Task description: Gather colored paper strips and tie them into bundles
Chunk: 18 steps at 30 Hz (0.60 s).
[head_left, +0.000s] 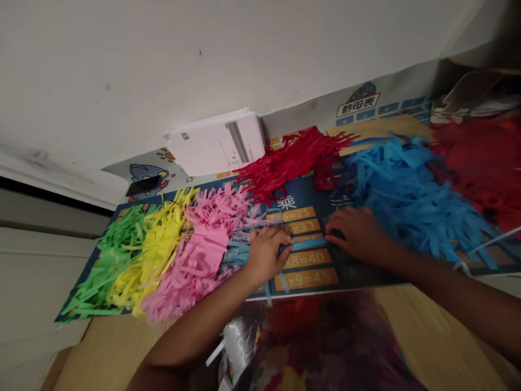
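A blue paper strip (307, 244) lies across the dark blue number mat (309, 271) between my two hands. My left hand (266, 254) has its fingers curled and pinches the strip's left end. My right hand (356, 233) lies on the mat with its fingers pressed on the strip's right end, next to the big pile of blue strips (407, 201). Left of my left hand lie a few blue strips (238, 252), then rows of pink strips (203, 250), yellow strips (157, 244) and green strips (112, 255).
Red strips (293, 160) lie at the back of the mat, and another red pile (484, 157) at the right. A white box (215, 144) and a black phone (143, 185) sit by the wall. A shiny bag (301, 347) of coloured paper is in front.
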Each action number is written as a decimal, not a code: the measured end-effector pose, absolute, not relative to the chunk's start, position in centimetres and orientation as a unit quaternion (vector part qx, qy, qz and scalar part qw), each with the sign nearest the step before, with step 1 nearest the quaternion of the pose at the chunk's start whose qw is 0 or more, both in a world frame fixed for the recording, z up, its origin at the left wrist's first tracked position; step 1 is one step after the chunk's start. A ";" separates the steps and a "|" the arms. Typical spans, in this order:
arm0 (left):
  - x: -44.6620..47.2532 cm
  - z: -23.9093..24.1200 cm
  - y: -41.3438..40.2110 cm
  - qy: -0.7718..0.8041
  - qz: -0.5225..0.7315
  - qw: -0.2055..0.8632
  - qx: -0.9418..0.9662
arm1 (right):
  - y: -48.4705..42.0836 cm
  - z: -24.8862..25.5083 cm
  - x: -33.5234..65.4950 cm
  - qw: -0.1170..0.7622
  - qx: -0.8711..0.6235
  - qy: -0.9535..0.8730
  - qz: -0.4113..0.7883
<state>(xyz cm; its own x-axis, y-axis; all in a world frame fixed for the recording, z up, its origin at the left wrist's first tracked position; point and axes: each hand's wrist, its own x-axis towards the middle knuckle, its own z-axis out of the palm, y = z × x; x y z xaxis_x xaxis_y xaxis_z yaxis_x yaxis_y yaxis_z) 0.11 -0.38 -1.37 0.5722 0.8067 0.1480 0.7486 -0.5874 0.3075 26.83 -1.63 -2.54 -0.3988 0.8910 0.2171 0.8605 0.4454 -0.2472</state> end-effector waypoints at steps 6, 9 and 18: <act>0.9 -0.6 -1.4 0.265 0.096 -0.062 0.958 | -2.1 -1.8 26.1 0.184 -0.320 -0.925 -0.088; 1.8 -0.7 -1.2 0.264 0.098 -0.075 0.957 | -1.6 -2.0 25.9 0.176 -0.356 -0.915 -0.068; 2.5 -1.7 -0.4 0.310 0.139 -0.049 0.939 | -2.4 -2.0 23.7 0.170 -0.424 -0.888 -0.057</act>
<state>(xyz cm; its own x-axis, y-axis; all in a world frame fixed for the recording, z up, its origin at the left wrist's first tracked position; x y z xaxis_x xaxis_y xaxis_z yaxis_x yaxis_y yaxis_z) 2.48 -0.44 -1.72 0.7689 0.5687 0.2921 0.5962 -0.8028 -0.0064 23.66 -2.43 -1.97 -0.5836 0.7330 0.3494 0.7717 0.6346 -0.0423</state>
